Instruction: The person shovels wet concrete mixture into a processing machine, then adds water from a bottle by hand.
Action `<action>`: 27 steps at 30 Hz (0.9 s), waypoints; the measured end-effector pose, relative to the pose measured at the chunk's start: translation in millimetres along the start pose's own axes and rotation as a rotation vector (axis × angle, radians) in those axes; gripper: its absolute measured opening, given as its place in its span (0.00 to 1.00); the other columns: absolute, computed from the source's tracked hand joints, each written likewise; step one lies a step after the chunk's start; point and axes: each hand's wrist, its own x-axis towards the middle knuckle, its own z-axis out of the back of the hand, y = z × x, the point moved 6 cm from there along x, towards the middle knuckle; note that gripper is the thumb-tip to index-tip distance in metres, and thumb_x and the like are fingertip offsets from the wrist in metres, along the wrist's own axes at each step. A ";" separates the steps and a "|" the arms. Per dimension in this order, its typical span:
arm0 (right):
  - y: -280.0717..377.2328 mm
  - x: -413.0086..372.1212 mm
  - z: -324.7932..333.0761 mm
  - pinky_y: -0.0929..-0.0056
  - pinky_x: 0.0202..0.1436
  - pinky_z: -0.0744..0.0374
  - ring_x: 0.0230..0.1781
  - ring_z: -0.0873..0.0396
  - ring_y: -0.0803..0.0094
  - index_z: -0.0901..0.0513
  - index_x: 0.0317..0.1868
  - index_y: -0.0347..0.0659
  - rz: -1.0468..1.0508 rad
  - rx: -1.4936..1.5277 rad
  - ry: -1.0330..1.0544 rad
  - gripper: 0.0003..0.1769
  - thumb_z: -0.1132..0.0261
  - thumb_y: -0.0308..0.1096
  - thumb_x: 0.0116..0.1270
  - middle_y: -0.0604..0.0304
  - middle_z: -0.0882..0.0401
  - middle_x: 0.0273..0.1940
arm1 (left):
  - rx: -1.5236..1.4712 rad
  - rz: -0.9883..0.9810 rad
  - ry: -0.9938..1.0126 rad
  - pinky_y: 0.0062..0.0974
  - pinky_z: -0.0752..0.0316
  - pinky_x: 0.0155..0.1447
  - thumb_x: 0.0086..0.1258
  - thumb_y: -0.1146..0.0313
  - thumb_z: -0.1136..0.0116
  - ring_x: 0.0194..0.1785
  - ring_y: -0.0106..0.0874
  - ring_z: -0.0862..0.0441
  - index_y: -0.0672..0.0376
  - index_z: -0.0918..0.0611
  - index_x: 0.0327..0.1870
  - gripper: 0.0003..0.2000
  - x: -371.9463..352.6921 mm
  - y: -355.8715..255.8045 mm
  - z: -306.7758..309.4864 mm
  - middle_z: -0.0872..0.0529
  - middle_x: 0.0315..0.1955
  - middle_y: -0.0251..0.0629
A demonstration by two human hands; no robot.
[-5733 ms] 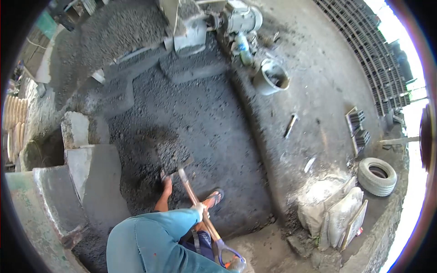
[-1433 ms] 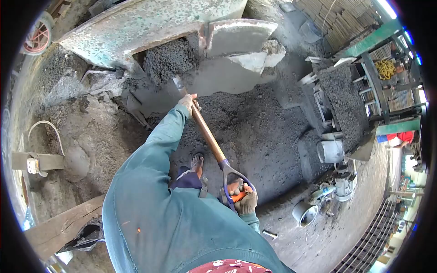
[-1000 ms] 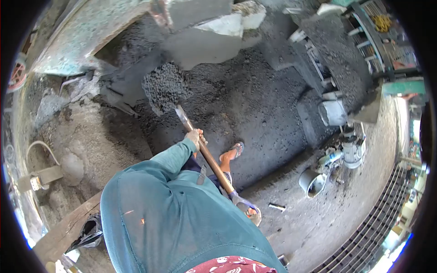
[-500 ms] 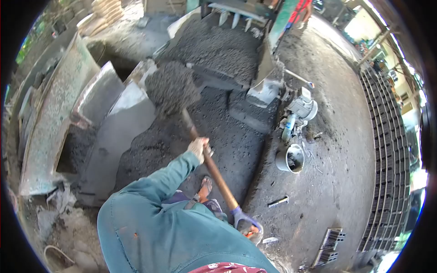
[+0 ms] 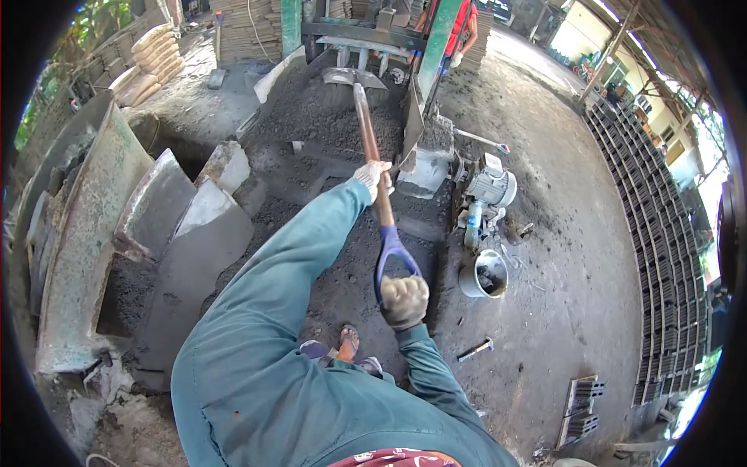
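At far left, sacks (image 5: pixel 152 54) were noted stacked beyond a green drum (image 5: pixel 78 226), with grey plates (image 5: pixel 187 233) leaning against it. Dark mix (image 5: pixel 117 288) was seen lying in the gap beneath them.

The left hand (image 5: pixel 372 175), gloved, was found closed round the shaft of the shovel (image 5: pixel 368 128), about halfway along. The blade (image 5: pixel 354 78) was held out at full reach over the top of the heap (image 5: pixel 327 117), at the foot of a green frame (image 5: pixel 436 31). Little load could be made out on the blade, so this shovelful was judged delivered or nearly so. Much mix was seen spread around the foot (image 5: pixel 349 340), and the shifting was judged far from finished.

The right hand (image 5: pixel 404 300), gloved, was found clenched on the D-grip at the shaft's end.

To the right, a motor (image 5: pixel 489 187) and a bucket (image 5: pixel 484 274) were noted near the shaft's line, leaving little room on that side. A tool (image 5: pixel 475 350) lay on the bare floor (image 5: pixel 560 257) nearer the person. A person in red (image 5: pixel 464 23) was seen just beyond the frame. Rows of blocks (image 5: pixel 661 233) bordered the far right, well apart from the shovel.
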 end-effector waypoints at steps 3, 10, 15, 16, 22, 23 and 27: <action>-11.7 -63.9 -29.6 0.58 0.54 0.21 0.39 0.22 0.65 0.21 0.33 0.50 -0.098 0.108 0.224 0.06 0.37 0.34 0.53 0.65 0.23 0.35 | -0.051 0.047 0.011 0.44 0.21 0.36 0.69 0.66 0.37 0.23 0.33 0.23 0.51 0.25 0.36 0.07 -47.6 5.8 17.2 0.23 0.22 0.32; -62.1 -184.7 -34.2 0.60 0.59 0.19 0.54 0.17 0.53 0.14 0.41 0.48 -0.618 0.584 0.314 0.19 0.27 0.21 0.47 0.56 0.16 0.50 | -0.472 -0.279 0.209 0.40 0.29 0.43 0.71 0.54 0.40 0.27 0.30 0.25 0.47 0.27 0.29 0.13 -194.6 -44.7 120.1 0.24 0.25 0.30; -56.1 -208.2 -57.3 0.71 0.46 0.17 0.40 0.13 0.67 0.13 0.38 0.43 -1.017 0.697 0.653 0.12 0.26 0.22 0.52 0.55 0.13 0.38 | -0.586 -0.301 -0.626 0.38 0.29 0.38 0.71 0.57 0.38 0.23 0.30 0.29 0.47 0.29 0.26 0.15 -311.8 53.6 304.3 0.27 0.20 0.30; -52.3 -216.7 -63.2 0.72 0.45 0.18 0.39 0.13 0.68 0.13 0.38 0.42 -1.086 0.722 0.783 0.12 0.27 0.21 0.51 0.55 0.12 0.37 | -0.648 -0.291 -0.770 0.36 0.28 0.35 0.72 0.60 0.37 0.23 0.29 0.29 0.48 0.29 0.27 0.14 -340.2 78.1 324.6 0.27 0.20 0.31; -26.4 -274.9 -92.2 0.70 0.38 0.19 0.32 0.21 0.76 0.18 0.37 0.38 -1.445 1.168 0.900 0.13 0.31 0.15 0.51 0.64 0.18 0.31 | -0.927 -0.178 -1.106 0.49 0.24 0.45 0.70 0.59 0.38 0.26 0.34 0.27 0.49 0.29 0.29 0.13 -490.0 192.3 368.9 0.27 0.20 0.33; -13.7 -266.4 -87.8 0.71 0.37 0.19 0.32 0.21 0.76 0.19 0.38 0.37 -1.457 1.188 0.931 0.13 0.32 0.15 0.53 0.63 0.18 0.31 | -0.928 -0.190 -1.143 0.49 0.24 0.46 0.70 0.59 0.38 0.27 0.35 0.27 0.50 0.29 0.28 0.14 -507.8 201.2 372.8 0.27 0.21 0.34; 35.1 -262.2 -69.9 0.70 0.29 0.18 0.25 0.18 0.69 0.21 0.39 0.36 -1.357 1.098 1.029 0.06 0.34 0.20 0.62 0.57 0.17 0.29 | -1.049 -0.247 -1.107 0.53 0.25 0.51 0.69 0.55 0.36 0.30 0.36 0.25 0.51 0.28 0.27 0.16 -546.3 245.1 399.6 0.26 0.22 0.35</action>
